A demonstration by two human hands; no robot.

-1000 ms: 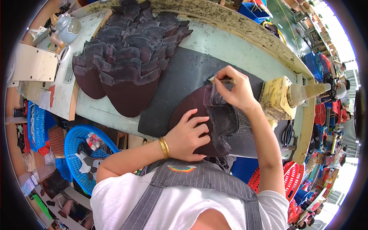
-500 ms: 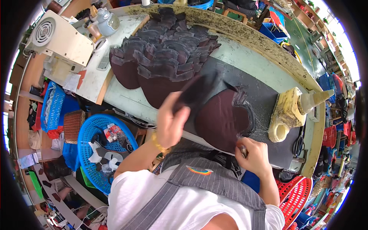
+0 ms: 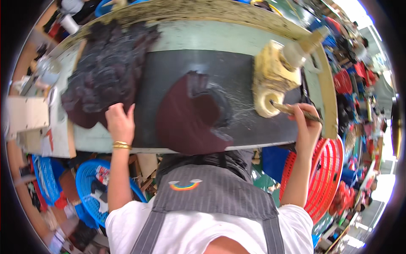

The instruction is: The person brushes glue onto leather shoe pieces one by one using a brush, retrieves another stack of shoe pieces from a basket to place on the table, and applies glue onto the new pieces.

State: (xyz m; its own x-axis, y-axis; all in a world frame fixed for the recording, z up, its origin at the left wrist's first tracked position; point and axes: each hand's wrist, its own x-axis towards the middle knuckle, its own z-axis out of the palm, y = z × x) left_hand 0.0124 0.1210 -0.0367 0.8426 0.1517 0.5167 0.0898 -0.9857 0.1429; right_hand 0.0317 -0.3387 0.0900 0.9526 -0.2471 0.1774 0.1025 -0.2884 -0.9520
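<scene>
My left hand (image 3: 120,122) rests at the near edge of a pile of overlapping dark maroon pieces (image 3: 101,80). Its fingers are bent, the thumb stands apart, and nothing shows between them. In my right hand (image 3: 308,127) is a brush (image 3: 289,109) with a slim handle, its tip at the round mouth of a yellowish, crusted glue pot (image 3: 262,99). Between my hands, a curved maroon piece (image 3: 177,114) lies on a dark board (image 3: 241,72). A greyish, smeared band runs along its notched right side.
A bottle with a cone nozzle (image 3: 296,53) stands against the glue pot. The table's raised, stained rim (image 3: 186,12) curves along the far side. Below the table are a blue basket (image 3: 82,186) at left and a red basket (image 3: 332,169) at right.
The dark piece in my left hand is gone from it, and that hand moved left to the pile. My right hand moved up with the brush to the glue pot. The view shifted.
</scene>
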